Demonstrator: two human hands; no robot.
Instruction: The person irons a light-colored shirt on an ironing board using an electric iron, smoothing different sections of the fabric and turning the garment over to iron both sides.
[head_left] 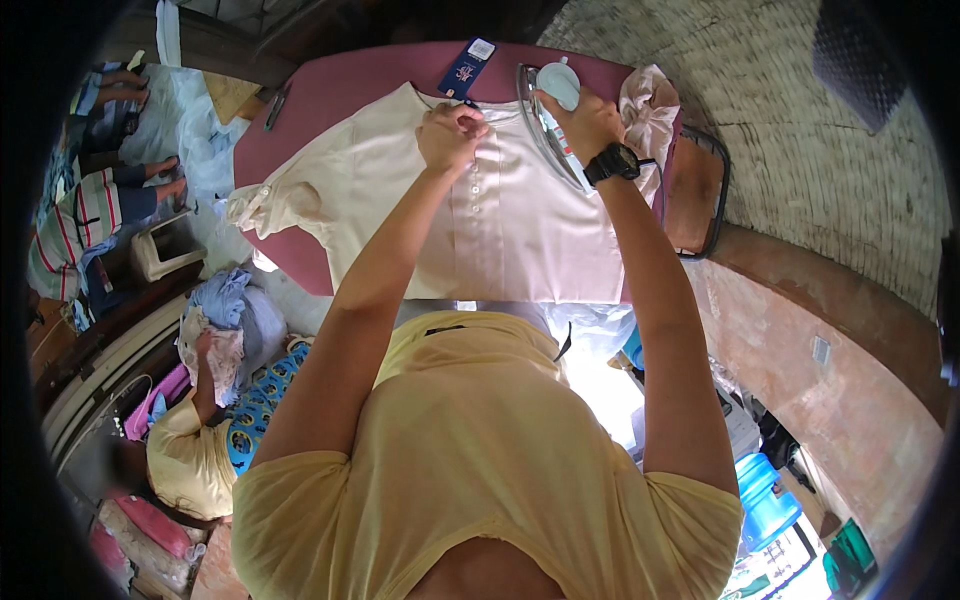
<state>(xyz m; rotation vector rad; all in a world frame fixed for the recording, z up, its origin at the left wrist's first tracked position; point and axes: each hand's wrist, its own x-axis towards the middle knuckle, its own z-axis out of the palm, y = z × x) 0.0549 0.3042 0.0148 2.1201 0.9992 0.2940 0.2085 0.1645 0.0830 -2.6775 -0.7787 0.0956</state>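
A cream blouse with a buttoned front lies spread on a maroon ironing board. My left hand is at its neckline, fingers curled and pinched at the top of the button placket; the exact bit of cloth between them is hard to see. A dark blue hang tag lies just beyond that hand, by the collar. My right hand, with a black watch on the wrist, grips the handle of a clothes iron. The iron rests on the blouse's right shoulder area, tilted lengthwise toward me.
A bunched sleeve lies at the board's right end, near a black metal frame. A small dark tool sits on the board's left edge. Left of me, a seated person handles cloth; more people are farther off. A woven wall stands behind.
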